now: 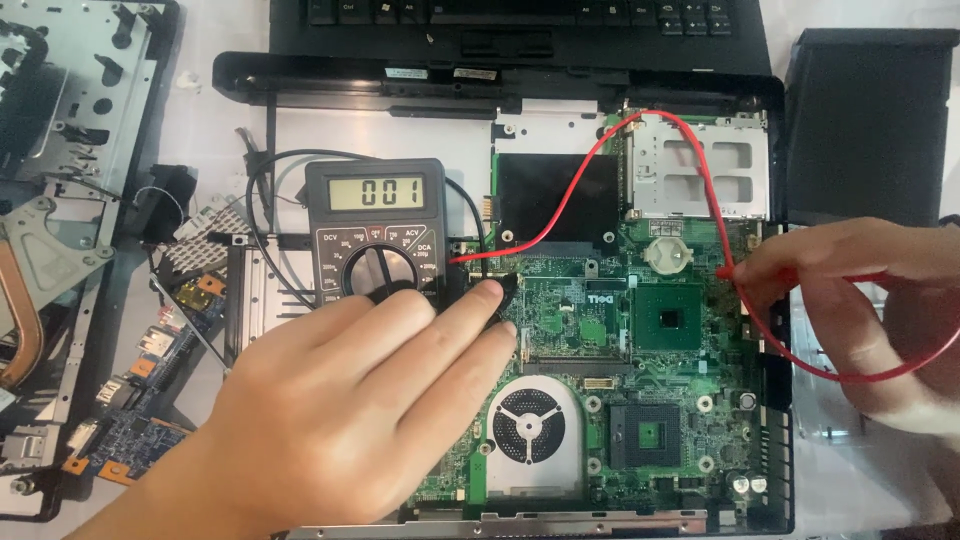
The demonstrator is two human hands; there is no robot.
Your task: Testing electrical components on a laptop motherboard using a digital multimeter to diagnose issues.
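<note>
Left hand (350, 400) flat, fingers apart on multimeter (377, 228), right hand (860, 300) pinching red wire (715, 200)

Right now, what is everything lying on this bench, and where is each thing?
Multimeter: one, dark grey with a pale display, left of centre, partly under the left hand.
Circuit board: one, green, in an opened black laptop base, centre and right.
Fan: one, black blades in a silver housing, lower centre of the board.
Coin cell: one, silver, upper right of the board.
Red lead: one, running from the meter across the board to the right hand.
Keyboard: one, black, top edge.
Metal frame parts: several, grey, far left.
Small boards: a few, blue, lower left.
Left hand: resting over the meter's lower part.
Right hand: pinching the red lead at the board's right edge.
</note>
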